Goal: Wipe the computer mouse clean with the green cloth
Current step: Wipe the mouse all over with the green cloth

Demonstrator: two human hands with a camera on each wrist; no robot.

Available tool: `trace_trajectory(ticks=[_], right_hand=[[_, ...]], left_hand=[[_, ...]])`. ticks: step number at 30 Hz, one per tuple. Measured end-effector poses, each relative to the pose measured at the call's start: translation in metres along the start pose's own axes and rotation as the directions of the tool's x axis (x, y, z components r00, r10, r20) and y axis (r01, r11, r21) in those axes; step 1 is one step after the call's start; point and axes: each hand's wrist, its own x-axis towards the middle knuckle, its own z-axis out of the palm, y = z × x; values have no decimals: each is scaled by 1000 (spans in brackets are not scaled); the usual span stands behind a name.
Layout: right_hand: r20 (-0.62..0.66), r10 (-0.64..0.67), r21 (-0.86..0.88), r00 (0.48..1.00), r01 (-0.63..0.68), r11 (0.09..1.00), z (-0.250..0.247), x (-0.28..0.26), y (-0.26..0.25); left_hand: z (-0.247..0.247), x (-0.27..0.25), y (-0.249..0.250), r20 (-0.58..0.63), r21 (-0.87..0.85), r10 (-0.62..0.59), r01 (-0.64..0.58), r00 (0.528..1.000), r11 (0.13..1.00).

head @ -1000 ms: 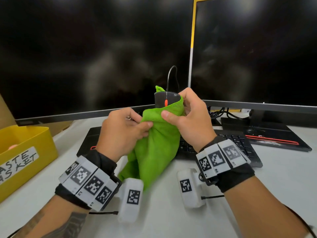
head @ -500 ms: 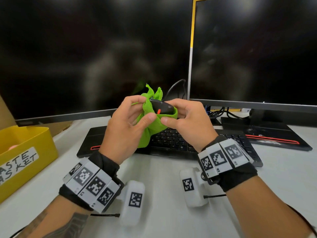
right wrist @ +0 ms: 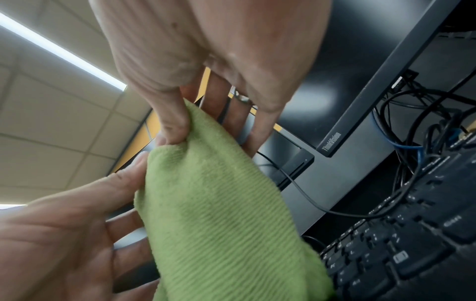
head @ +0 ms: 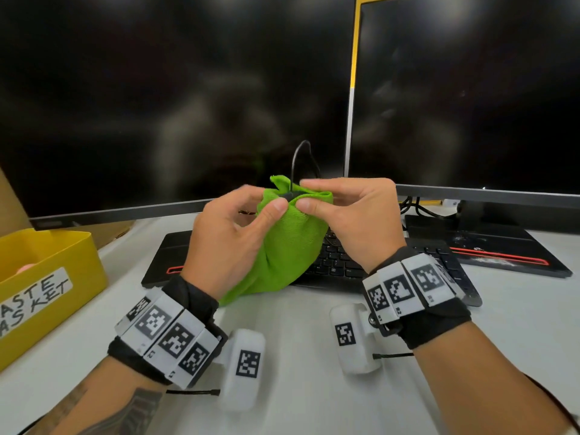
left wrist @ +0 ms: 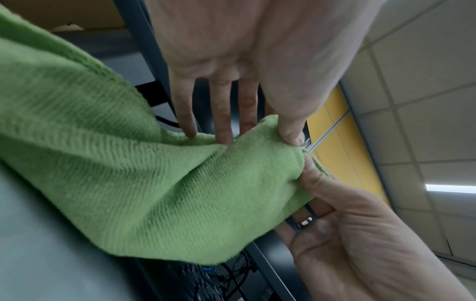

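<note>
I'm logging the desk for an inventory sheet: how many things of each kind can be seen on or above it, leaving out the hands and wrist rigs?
Monitors: 2
Keyboards: 1
Green cloth: 1
Computer mouse: 1, almost wholly wrapped in the cloth
Yellow waste basket: 1
Total: 6

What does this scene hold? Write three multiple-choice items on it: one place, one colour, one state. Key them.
1. The yellow bin stands: A left of the keyboard; B right of it; C on a chair.
2. The cloth is: A blue; B green; C red.
3. The mouse is: A bare and untouched; B wrapped in the cloth; C in the bin.
Key: A, the bin sits at far left; B, green in all views; B, only its cable end shows.
</note>
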Motion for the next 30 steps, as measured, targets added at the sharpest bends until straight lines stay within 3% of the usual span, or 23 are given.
trace_trajectory(ticks=[7,11,15,22,27,30], right_hand=[[2,90,-15,996,-90,996,6,0,4],[-16,108,-51,994,-109,993,6,2,3],[-47,120,-9,992,-121,993,4,2,2],[53,134,46,989,-137,990,8,-3,-1],[24,151,131,988,-153,980,9,-5,-2],[1,152,145,988,-150,978,10,-5,-2]], left_hand=[[6,-4,-4,50,-85,-117,121,992,989],[6,-3,-7,57,-165,-95,104,994,981],[9,-5,-6,142,-230,-88,119,986,966],[7,-3,-7,-17,-228,-126,119,992,966],[7,-2,-4,-110,-247,-133,102,985,964],[8,-1,-4,-106,-269,-132,100,986,958]])
